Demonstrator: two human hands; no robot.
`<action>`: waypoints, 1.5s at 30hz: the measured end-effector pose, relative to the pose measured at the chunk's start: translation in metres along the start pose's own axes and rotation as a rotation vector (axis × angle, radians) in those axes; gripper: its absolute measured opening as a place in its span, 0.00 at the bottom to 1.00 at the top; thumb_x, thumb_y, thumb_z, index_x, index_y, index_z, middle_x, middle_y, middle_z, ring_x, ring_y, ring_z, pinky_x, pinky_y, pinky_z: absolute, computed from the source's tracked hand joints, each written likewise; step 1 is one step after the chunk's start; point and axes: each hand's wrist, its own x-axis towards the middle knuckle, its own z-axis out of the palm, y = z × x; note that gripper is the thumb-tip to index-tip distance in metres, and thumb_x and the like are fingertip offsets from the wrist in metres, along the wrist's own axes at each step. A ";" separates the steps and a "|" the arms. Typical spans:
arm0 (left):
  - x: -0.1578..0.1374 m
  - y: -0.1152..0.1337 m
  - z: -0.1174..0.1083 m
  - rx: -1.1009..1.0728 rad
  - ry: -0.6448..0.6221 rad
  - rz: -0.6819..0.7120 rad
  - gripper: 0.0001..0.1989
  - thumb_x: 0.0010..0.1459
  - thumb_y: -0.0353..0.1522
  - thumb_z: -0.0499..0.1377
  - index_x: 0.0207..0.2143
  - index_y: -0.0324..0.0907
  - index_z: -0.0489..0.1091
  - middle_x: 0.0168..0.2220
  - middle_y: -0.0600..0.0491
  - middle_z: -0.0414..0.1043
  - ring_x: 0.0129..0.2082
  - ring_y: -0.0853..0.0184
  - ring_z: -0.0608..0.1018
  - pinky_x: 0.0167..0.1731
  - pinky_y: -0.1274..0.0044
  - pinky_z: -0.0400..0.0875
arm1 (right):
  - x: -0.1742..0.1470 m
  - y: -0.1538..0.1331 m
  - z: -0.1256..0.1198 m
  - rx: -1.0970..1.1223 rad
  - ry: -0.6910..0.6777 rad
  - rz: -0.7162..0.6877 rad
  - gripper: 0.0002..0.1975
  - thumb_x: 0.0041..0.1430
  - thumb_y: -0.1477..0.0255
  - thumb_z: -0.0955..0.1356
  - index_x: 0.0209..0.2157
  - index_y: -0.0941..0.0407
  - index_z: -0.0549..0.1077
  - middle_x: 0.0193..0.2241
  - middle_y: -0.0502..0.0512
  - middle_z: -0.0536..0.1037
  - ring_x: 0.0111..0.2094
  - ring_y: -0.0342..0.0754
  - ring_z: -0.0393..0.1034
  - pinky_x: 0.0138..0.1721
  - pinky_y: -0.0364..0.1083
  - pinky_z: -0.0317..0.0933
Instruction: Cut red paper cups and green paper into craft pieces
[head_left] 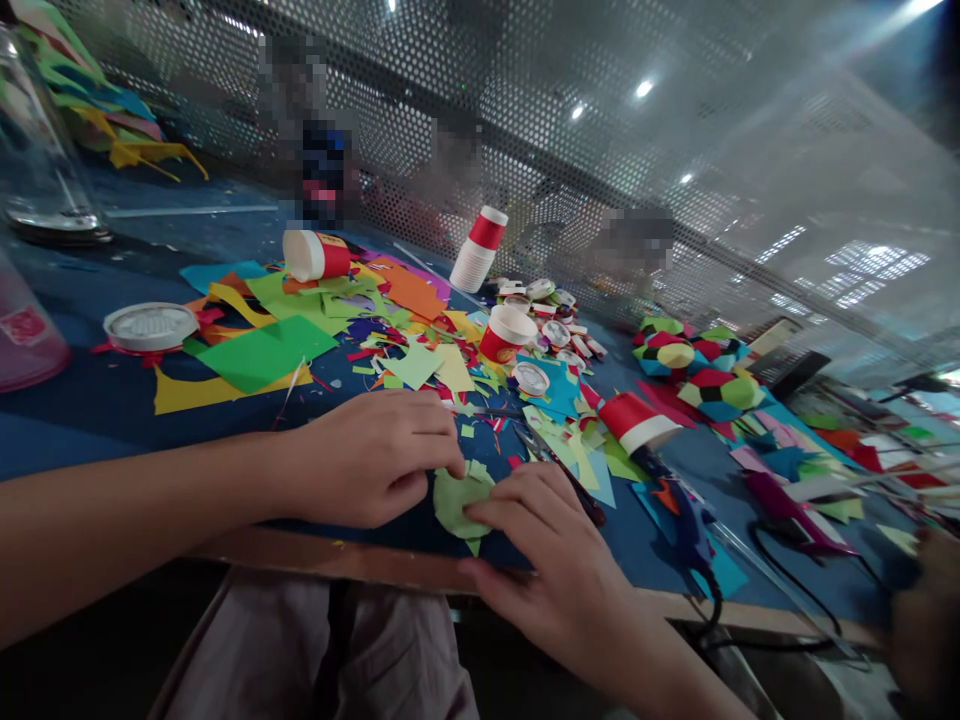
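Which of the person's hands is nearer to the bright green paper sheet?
Left. The left hand lies in front of the bright green sheet, to its right; the right hand is farther right, touching the round pale green piece.

A tall grey perforated metal panel (390, 60) stands behind the blue-topped table (75, 430), light showing through its holes. Brown trim (337, 560) edges the tabletop; underneath, it's dark. Up in the hazy grey, small white lights (643, 89) glare, and a gridded bright patch (874, 265) glows farther right, possibly windows.
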 end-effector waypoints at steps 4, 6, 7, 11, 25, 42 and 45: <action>0.000 0.000 0.000 -0.019 -0.021 -0.021 0.13 0.56 0.24 0.54 0.41 0.40 0.72 0.39 0.50 0.75 0.41 0.61 0.75 0.46 0.69 0.69 | 0.002 0.000 0.003 -0.054 -0.005 0.065 0.16 0.52 0.75 0.74 0.44 0.60 0.75 0.39 0.59 0.75 0.43 0.56 0.64 0.45 0.55 0.65; 0.001 0.000 0.000 -0.040 -0.032 -0.026 0.11 0.57 0.27 0.56 0.43 0.40 0.71 0.40 0.49 0.75 0.42 0.60 0.75 0.47 0.68 0.69 | 0.003 0.000 0.004 -0.067 -0.013 0.059 0.10 0.54 0.75 0.74 0.40 0.58 0.76 0.38 0.58 0.75 0.42 0.55 0.65 0.44 0.54 0.64; 0.001 0.000 0.000 -0.048 -0.036 -0.032 0.11 0.57 0.29 0.56 0.43 0.39 0.71 0.40 0.49 0.75 0.42 0.60 0.75 0.47 0.67 0.69 | 0.002 0.000 0.005 -0.064 -0.003 0.045 0.07 0.55 0.76 0.73 0.37 0.57 0.76 0.37 0.56 0.75 0.42 0.54 0.65 0.44 0.54 0.64; 0.000 0.000 0.000 -0.057 -0.046 -0.045 0.11 0.59 0.29 0.56 0.44 0.40 0.70 0.42 0.48 0.75 0.44 0.59 0.75 0.49 0.66 0.68 | -0.002 0.000 0.008 -0.004 0.099 0.006 0.07 0.55 0.78 0.72 0.28 0.56 0.71 0.32 0.52 0.73 0.38 0.50 0.65 0.43 0.51 0.63; 0.001 0.000 -0.002 -0.071 -0.067 -0.039 0.12 0.60 0.27 0.53 0.45 0.40 0.71 0.42 0.48 0.75 0.44 0.60 0.74 0.52 0.66 0.67 | -0.002 0.001 0.021 -0.036 0.231 0.063 0.05 0.57 0.78 0.71 0.34 0.54 0.78 0.33 0.54 0.73 0.39 0.52 0.64 0.41 0.52 0.65; 0.000 0.001 -0.001 -0.057 -0.054 -0.020 0.09 0.58 0.26 0.55 0.39 0.40 0.73 0.40 0.48 0.74 0.42 0.60 0.75 0.47 0.68 0.70 | -0.004 0.000 0.023 -0.037 0.328 -0.006 0.05 0.56 0.79 0.70 0.30 0.54 0.76 0.29 0.52 0.75 0.35 0.50 0.66 0.39 0.50 0.67; 0.000 0.001 -0.001 -0.059 -0.053 -0.017 0.09 0.57 0.25 0.56 0.39 0.41 0.73 0.39 0.48 0.74 0.42 0.61 0.75 0.48 0.69 0.69 | -0.005 0.001 0.022 -0.061 0.315 0.004 0.06 0.57 0.77 0.71 0.37 0.54 0.77 0.31 0.54 0.76 0.37 0.51 0.66 0.39 0.51 0.68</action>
